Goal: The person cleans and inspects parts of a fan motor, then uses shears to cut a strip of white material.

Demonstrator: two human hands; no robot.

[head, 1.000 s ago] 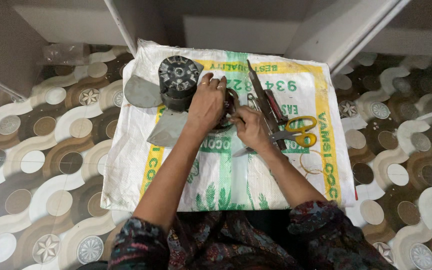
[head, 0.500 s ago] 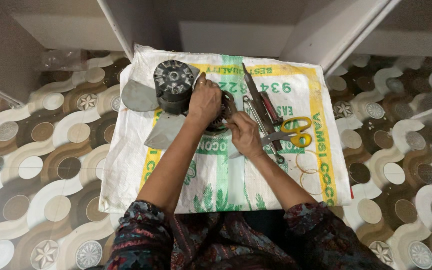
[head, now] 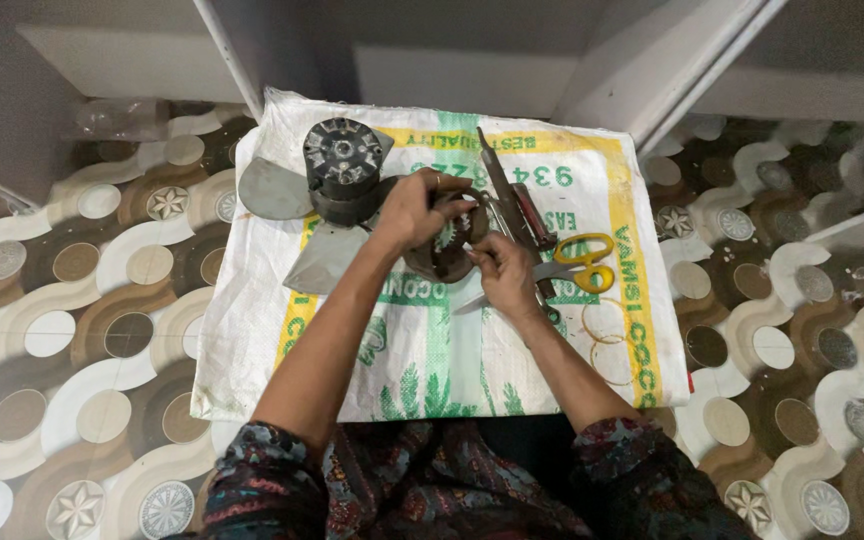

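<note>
Near the middle of the frame, slightly above centre, both hands work on a round dark motor part (head: 444,245) that lies on a white woven sack (head: 352,370) spread over the patterned floor (head: 72,330). The left hand (head: 414,208) comes in from the lower left and closes over the part's upper left edge, fingers (head: 442,186) curled around the rim and holding it steady. The right hand (head: 504,275) sits just right of the part with its fingers pinched narrow at the rim; whether they grip a small piece or only press on the part cannot be told.

Up and to the left, touching or just beside the left hand, stands a dark fan motor (head: 342,165) with grey blades (head: 277,190) spreading toward the left of the sack. To the right of the hands lie yellow-handled scissors (head: 587,262), a long flat blade (head: 497,175) and a red-handled tool (head: 534,215), close together. A few thin rings (head: 607,330) lie below the scissors.

The step in hand looks like taking apart or fitting the round part: one hand braces, the other picks at its edge. A next move would likely call for keeping the brace firm while the right fingers work the rim or reach to the tools just beside them.
</note>
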